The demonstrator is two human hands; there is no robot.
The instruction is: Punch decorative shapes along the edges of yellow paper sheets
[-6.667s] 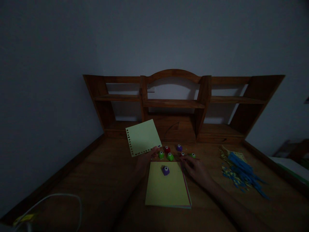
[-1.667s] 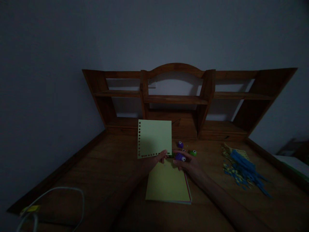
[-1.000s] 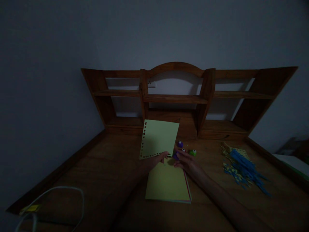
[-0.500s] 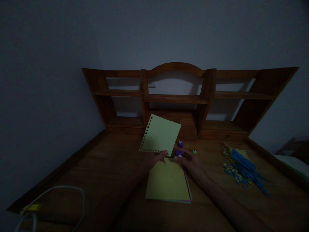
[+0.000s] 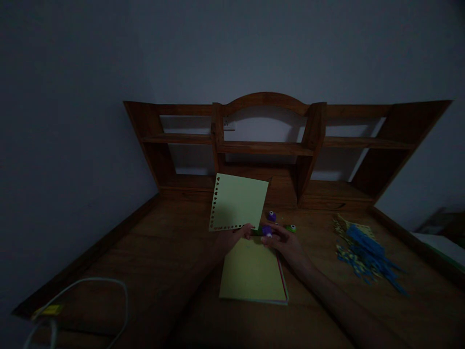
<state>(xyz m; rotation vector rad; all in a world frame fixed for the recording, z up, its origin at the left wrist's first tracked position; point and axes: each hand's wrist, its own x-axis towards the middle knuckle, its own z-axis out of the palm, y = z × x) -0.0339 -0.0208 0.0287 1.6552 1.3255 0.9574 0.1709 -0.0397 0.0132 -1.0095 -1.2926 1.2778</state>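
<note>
A pale yellow sheet of paper stands tilted up, with a row of small punched shapes along its left and lower edges. My left hand pinches it at the lower right corner. In my right hand is a purple craft punch, held just right of that corner. Both hands are over the top edge of a stack of coloured paper, yellow sheet uppermost. Behind the right hand sit another purple punch and a green punch.
On the right of the wooden desk lies a heap of blue and yellow paper strips. A white cable loops at the lower left beside a yellow object. A wooden shelf unit stands along the back.
The sheet has turned anticlockwise in my left hand, its upper edge now nearly level. The purple punch has shifted slightly left and tilted in my right hand.
</note>
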